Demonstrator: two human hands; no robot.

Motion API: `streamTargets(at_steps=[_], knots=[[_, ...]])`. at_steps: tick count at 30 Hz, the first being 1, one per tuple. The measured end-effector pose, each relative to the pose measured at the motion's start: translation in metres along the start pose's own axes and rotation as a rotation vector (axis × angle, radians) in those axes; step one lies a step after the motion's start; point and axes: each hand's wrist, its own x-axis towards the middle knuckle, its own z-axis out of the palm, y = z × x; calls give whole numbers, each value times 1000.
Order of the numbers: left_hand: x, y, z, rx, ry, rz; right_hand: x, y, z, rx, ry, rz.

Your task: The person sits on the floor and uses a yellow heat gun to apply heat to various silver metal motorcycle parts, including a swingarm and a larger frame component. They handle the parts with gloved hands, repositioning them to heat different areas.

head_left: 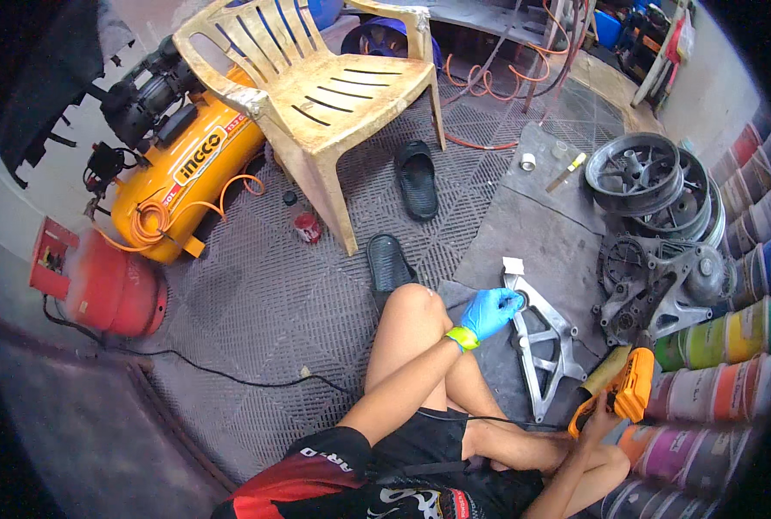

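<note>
In a blue glove, my left hand (491,313) has its fingers closed at the round bore near the upper end of a silver metal bracket (546,363); whatever they hold is hidden. The bracket lies on a grey mat, with a white tag (513,265) at its top. My bare right hand (600,417) grips an orange power tool (633,386), held at my right beside the bracket's lower end.
A plastic chair (351,91), orange compressor (178,169), red gas cylinder (109,298), black cord and two slippers (417,180) are ahead and left. At right are wheel rims (632,173), metal castings (671,285) and stacked coloured containers (745,333). A brush (565,173) lies farther back.
</note>
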Motion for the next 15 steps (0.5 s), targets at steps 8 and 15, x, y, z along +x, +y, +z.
streamTargets(at_steps=[8, 15], knots=[[-2, 12, -2, 148, -11, -8, 1, -36, 17, 113, -88, 210], [-4, 7, -2, 210, 19, -26, -13, -50, 22, 215, -110, 178]])
